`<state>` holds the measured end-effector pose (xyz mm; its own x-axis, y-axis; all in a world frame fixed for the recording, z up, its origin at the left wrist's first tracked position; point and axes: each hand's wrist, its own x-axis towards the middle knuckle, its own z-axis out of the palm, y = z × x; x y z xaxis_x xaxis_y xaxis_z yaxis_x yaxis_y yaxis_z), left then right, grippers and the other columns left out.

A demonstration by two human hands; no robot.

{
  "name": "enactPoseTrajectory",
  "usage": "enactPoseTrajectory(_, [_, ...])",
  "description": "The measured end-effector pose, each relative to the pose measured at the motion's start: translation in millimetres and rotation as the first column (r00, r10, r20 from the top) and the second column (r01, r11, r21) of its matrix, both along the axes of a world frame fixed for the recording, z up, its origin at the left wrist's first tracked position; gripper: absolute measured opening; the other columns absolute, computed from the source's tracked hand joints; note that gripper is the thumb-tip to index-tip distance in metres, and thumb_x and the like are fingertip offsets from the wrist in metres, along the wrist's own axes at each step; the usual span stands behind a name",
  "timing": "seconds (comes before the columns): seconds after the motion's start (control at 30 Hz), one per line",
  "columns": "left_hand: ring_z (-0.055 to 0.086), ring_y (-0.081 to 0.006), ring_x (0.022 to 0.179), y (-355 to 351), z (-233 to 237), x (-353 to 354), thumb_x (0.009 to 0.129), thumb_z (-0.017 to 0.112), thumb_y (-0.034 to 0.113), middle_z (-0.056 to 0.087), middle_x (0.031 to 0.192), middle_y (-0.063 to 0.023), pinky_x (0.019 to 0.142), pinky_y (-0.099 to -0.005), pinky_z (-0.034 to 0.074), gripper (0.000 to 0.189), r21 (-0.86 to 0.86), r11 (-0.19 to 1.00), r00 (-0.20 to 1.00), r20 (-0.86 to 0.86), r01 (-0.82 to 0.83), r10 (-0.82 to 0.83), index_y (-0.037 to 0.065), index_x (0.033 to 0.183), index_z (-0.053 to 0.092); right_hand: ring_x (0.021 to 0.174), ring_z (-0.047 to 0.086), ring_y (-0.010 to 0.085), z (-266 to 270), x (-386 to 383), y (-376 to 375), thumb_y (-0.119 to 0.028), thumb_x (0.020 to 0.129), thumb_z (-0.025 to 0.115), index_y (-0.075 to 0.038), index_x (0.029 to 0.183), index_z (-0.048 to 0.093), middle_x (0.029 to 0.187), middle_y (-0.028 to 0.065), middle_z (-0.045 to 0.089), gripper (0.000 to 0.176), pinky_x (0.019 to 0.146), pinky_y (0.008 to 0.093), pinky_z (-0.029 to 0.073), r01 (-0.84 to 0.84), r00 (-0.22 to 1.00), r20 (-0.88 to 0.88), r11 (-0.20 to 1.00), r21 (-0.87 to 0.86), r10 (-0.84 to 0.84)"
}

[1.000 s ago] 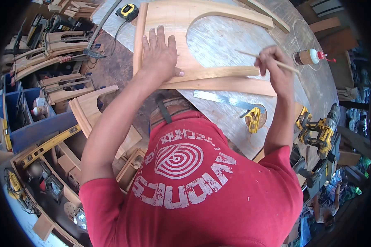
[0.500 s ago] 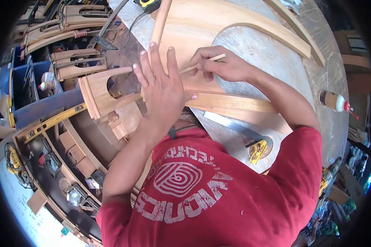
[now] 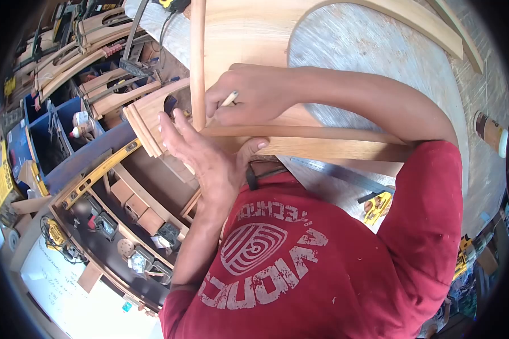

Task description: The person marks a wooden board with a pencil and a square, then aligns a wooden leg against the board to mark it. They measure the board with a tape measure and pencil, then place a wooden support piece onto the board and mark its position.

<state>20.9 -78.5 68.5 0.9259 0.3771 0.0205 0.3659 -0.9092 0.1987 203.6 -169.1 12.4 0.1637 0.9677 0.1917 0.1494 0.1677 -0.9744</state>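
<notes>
Woodworking workshop, yellow spirit level (image 3: pixel 102 173), curved wooden parts (image 3: pixel 79 65), blue bin (image 3: pixel 87 148)

We see a crimson shirt (image 3: pixel 345 248) printed in worn off-white, its block letters curving round an emblem (image 3: pixel 255 248) of nested rings and slanting stripes. The pencil (image 3: pixel 229 99) looks pale cream to us, the wooden panel (image 3: pixel 249 34) a light honey with faint grain, and the upright rail (image 3: pixel 198 51) a warmer, pinkish tan. Under them we find the bench (image 3: pixel 373 56) pale grey, mottled with whitish streaks. Around it we pick out a blue box (image 3: pixel 85 161), a yellow level (image 3: pixel 102 172), a yellow-and-black clamp (image 3: pixel 379 208), a white bottle (image 3: pixel 491 133) with a brown label, and a white board (image 3: pixel 45 277) with dark handwriting.
</notes>
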Motion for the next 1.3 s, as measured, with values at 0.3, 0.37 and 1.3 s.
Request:
enactPoseTrajectory(0.3, [0.011,-0.0534,0.151,5.1,-16.7,-8.7,0.059,0.096,0.053,0.003,0.161,-0.0407,0.122,-0.0608,0.016,0.149,-0.077,0.996,0.998,0.05,0.05,-0.046,-0.009,0.158,0.003,0.085,0.071,0.037,-8.0,-3.8,16.1,-0.02,0.086,0.054,0.0,0.101,0.076,0.095,0.0219,0.075,0.033,0.082,0.0451,0.055,-0.066,0.989,0.133,0.997,-0.034,0.07])
enactPoseTrajectory(0.37, [0.011,-0.0534,0.151,6.4,-18.7,-10.0,0.061,0.095,0.054,0.004,0.16,-0.0414,0.123,-0.0602,0.016,0.149,-0.093,0.994,0.998,0.042,0.05,-0.046,-0.01,0.157,0.002,0.086,0.071,0.037,-9.2,-4.6,14.1,-0.019,0.085,0.054,0.001,0.103,0.076,0.096,0.0218,0.075,0.034,0.083,0.0449,0.055,-0.057,0.992,0.113,0.998,-0.027,0.06])
enactPoseTrajectory(1.3, [0.014,-0.0548,0.15,2.7,-12.9,-5.8,0.076,0.091,0.038,0.009,0.159,-0.0429,0.121,-0.0605,0.019,0.124,-0.264,0.963,0.999,0.011,0.049,-0.048,-0.011,0.157,0.011,0.063,0.063,0.0264,112.1,56.3,-126.8,-0.013,0.08,0.06,0.003,0.078,0.068,0.07,0.0159,0.067,0.018,0.06,0.0401,0.049,0.09,0.978,0.202,0.748,-0.657,0.06])
